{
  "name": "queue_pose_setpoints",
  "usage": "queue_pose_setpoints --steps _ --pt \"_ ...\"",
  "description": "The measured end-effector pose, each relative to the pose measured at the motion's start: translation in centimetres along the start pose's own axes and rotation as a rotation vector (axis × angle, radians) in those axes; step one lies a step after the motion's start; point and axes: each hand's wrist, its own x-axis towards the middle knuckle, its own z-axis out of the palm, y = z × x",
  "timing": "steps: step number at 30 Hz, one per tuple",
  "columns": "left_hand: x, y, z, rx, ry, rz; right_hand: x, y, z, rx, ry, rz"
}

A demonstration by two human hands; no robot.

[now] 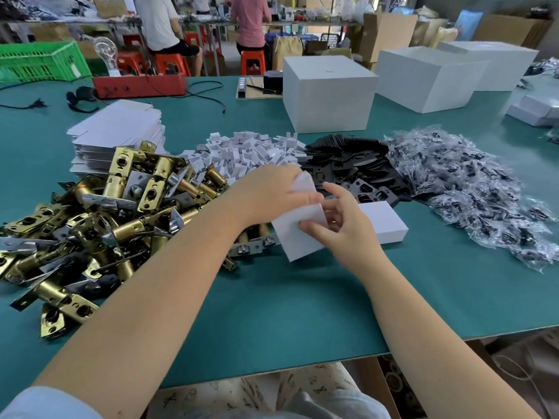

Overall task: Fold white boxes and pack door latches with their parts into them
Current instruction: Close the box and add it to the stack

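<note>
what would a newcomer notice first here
Probably the two hands, left hand and right hand, working a small white box at the table's middle. Next, the heap of brass door latches on the left, and the black plates beyond the hands.

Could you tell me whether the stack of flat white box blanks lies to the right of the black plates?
No, the stack of flat blanks lies far left, behind the brass latches; the black plates sit right of it.

Left hand point(272, 189): fingertips hidden behind white box point(298, 234), I couldn't read the grip | box flap blurred | right hand point(341, 225) covered box's middle | latch pile point(99, 219) cut off at left edge, partly under left forearm | screw bags point(484, 189) ran off right edge, contents too small to tell
</note>
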Motion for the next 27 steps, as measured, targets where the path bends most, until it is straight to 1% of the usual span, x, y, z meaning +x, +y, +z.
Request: queue_pose_setpoints --steps 4,7,9,10,12,14,15,17,19,21,24,27 --pt "-0.9 -1.0 0.6 -0.409 0.204 -0.161 0.2 -0.3 0.0 0.21 0.166 0.049" --pt "-1.2 0.0 1.5 -0.811 0.343 -0.313 0.5 -1.2 0.3 0.421 0.196 0.117" --pt "-1.1 1.1 2.4 -1.083 0.358 -0.454 0.9 -1.9 0.4 0.471 0.226 0.161" --pt "-1.1 1.6 2.9 -1.181 0.355 -0.515 1.2 -2.2 0.2 0.49 0.229 0.193" --pt "-0.8 2.1 3.6 -1.284 0.347 -0.594 1.5 -2.5 -0.8 0.486 0.174 0.237" --pt "-0.5 2.3 4.2 -1.356 0.333 -0.638 1.7 -2.8 -1.9 0.425 0.089 0.283" --pt "-0.3 2.4 4.4 -1.39 0.323 -0.654 1.8 -2.8 -2.3 0.402 0.076 0.32" --pt "0.1 2.9 4.8 -1.439 0.283 -0.657 1.9 -2.8 -2.8 0.419 0.143 0.393" --pt "0.4 3.7 5.5 -1.432 0.247 -0.608 1.7 -2.3 -3.2 0.428 0.27 0.391" --pt "0.4 4.7 6.7 -1.335 0.237 -0.543 1.4 -1.6 -3.7 0.335 0.375 0.323" --pt "-0.2 6.5 8.1 -1.088 0.184 -0.441 1.0 -0.8 -4.4 0.211 0.501 0.23" --pt "-0.1 7.4 9.1 -1.0 0.154 -0.321 1.2 -0.1 -5.1 0.17 0.588 0.247"
